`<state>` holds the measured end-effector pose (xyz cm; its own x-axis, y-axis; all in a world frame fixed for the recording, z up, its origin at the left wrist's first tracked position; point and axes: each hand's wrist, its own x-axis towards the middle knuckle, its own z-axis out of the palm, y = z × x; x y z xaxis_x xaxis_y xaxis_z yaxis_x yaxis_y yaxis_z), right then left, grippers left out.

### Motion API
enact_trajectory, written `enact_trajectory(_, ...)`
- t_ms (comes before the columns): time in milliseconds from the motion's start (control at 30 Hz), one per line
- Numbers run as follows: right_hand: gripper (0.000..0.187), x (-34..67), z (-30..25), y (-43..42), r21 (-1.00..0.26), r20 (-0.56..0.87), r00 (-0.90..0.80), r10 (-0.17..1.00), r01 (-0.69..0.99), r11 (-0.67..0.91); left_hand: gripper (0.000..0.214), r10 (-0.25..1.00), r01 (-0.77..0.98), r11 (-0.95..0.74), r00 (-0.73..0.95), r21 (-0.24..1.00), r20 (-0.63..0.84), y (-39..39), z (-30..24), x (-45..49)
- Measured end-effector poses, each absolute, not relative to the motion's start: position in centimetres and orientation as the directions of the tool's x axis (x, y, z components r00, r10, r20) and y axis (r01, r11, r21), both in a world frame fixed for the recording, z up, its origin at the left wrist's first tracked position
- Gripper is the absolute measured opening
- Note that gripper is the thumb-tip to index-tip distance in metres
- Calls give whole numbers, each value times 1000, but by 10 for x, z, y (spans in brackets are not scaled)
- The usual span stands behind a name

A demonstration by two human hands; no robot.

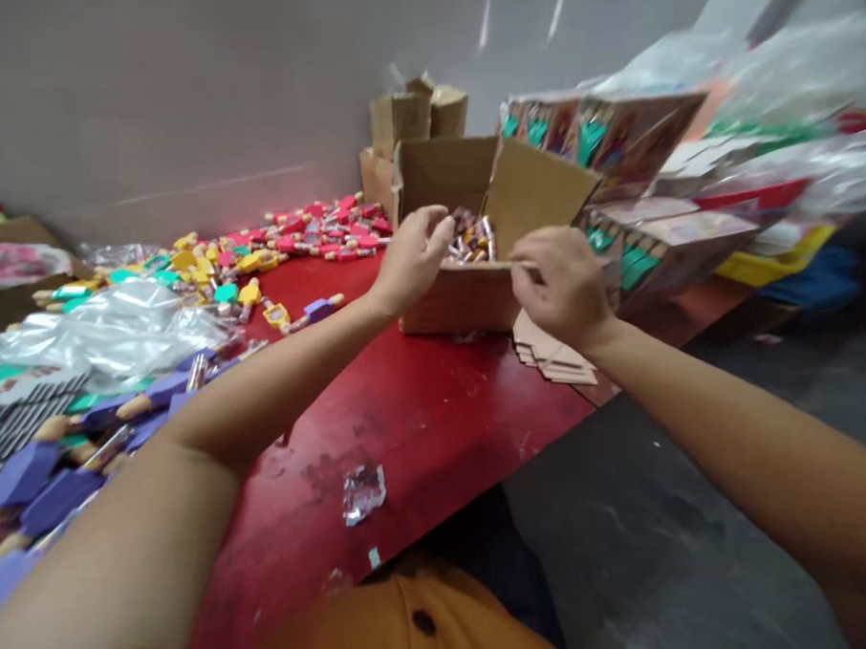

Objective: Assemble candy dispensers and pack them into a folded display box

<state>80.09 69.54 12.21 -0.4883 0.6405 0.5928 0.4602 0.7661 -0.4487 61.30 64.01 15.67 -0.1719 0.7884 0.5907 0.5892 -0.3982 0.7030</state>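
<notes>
An open cardboard box [455, 297] stands on the red table [414, 419], holding several small wrapped items [471, 238]. My left hand [413, 259] rests at the box's near left rim, its fingers curled in a pinch over the contents; what it holds is hidden. My right hand [560, 284] is at the box's right side, fingers pinched on the edge of a thin cardboard piece [526, 264]. A stack of flat cardboard pieces [553, 354] lies under the right hand.
Colourful small toys [264, 255] in pink, yellow, teal and purple lie spread over the table's left. Clear plastic bags [117, 325] lie among them. Printed display boxes [626, 170] are stacked at the right. More cardboard boxes [413, 113] stand by the wall. A foil scrap [363, 492] lies near me.
</notes>
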Motion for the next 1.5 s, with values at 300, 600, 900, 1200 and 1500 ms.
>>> enact_trajectory(300, 27, 776, -38, 721, -446, 273, -550, 790, 655, 610, 21, 955, 767, -41, -157, 640, 250, 418, -25, 570)
enact_trajectory(600, 20, 740, -74, 742, -879, -13, -230, 973, 466, 99, 28, 972, 818, 213, -234, 535, -30, 380, -65, 580)
enact_trajectory(900, 16, 762, -67, 730, -980, -170, -239, 956, 146, -138, 17, 972, 795, 152, -229, 587, 59, 381, -69, 578)
enact_trajectory(1200, 19, 764, -69, 735, -999, -35, -263, 964, 47, -24, 20, 927, 608, 86, -339, 789, 160, 389, -60, 576)
enact_trajectory(1500, 48, 751, -81, 701, -944, 175, -82, 981, 267, 191, 21, 828, 355, 130, -553, 926, 95, 461, -61, 580)
